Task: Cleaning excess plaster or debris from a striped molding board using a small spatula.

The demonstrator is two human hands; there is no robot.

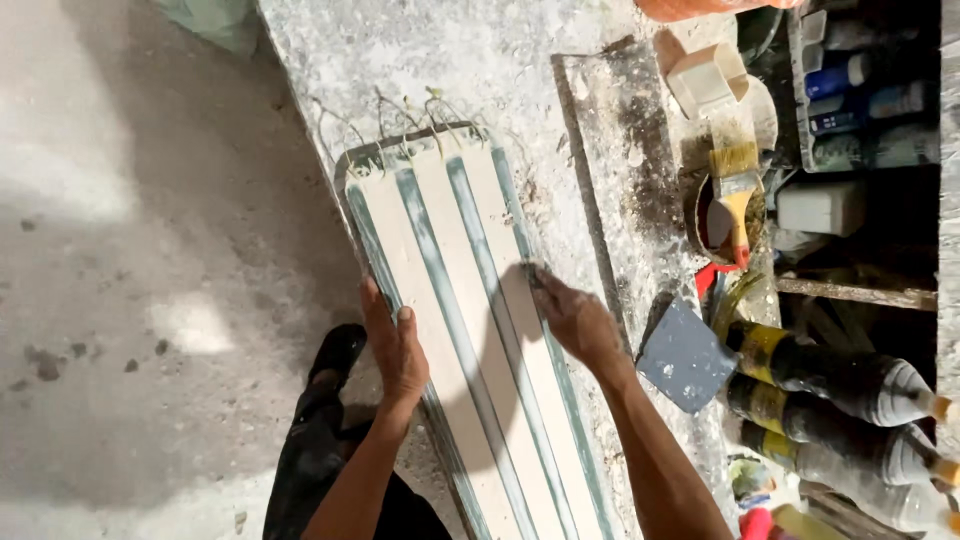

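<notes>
Lengthwise, the ribbed white moulding (470, 330) runs away from the person; left hand (395, 345) flat on its near edge, right hand (575, 320) fingertips pressing opposite, neither gripping.

Your workbench (470, 60) is a grey slab crusted with white dust, running from the far edge toward you, with the concrete floor (130, 250) off its left edge. A long mould (470, 330) of white strips and grey-green ribs lies lengthwise along the left edge. By the right edge you have a grey square tile (686, 357), a paintbrush (735, 190) across a round tin (712, 215), and dark sealant cartridges (850, 380) lying on their sides.
</notes>
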